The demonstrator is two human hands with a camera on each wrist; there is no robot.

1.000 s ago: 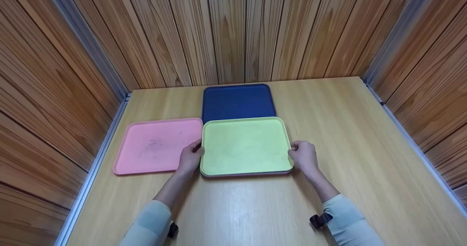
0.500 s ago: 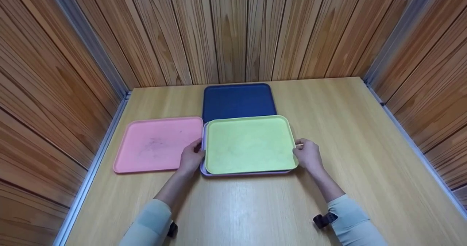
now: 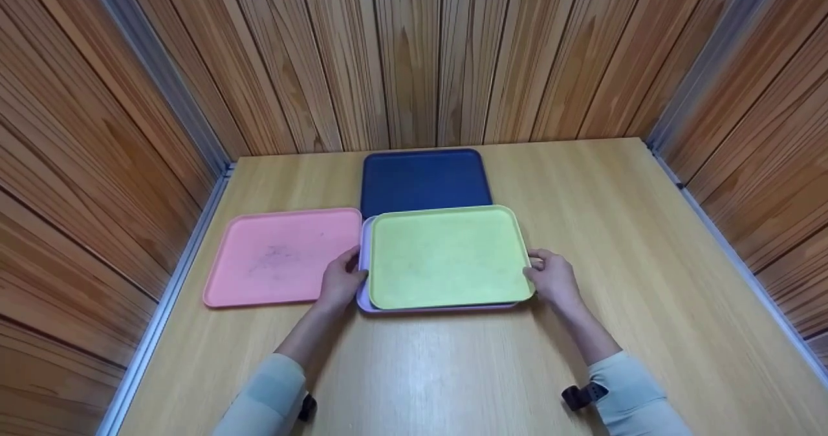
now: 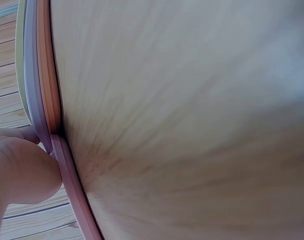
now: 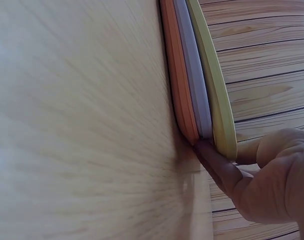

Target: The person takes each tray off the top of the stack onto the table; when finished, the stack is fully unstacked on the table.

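A yellow-green tray (image 3: 451,256) lies on top of a purple tray (image 3: 364,245), shifted to the right so the purple left rim shows. My right hand (image 3: 555,281) pinches the yellow-green tray's right edge, thumb above and fingers beneath. At the stack's left end, my left hand (image 3: 339,282) holds the purple tray's rim with curled thumb and forefinger. An orange tray (image 5: 180,75) forms the bottom of the stack, seen edge-on in the wrist views. The yellow-green tray (image 5: 214,75) tilts slightly away from the purple one in the right wrist view.
A pink tray (image 3: 281,258) lies flat on the table to the left, against the stack. Behind stands a dark blue tray (image 3: 425,180), its front edge meeting the stack. Wood-panelled walls (image 3: 414,54) close off the back and sides of the table (image 3: 420,378).
The yellow-green tray has slid right in my right hand, uncovering the purple tray's left rim. My left hand has stayed nearly still at that rim.
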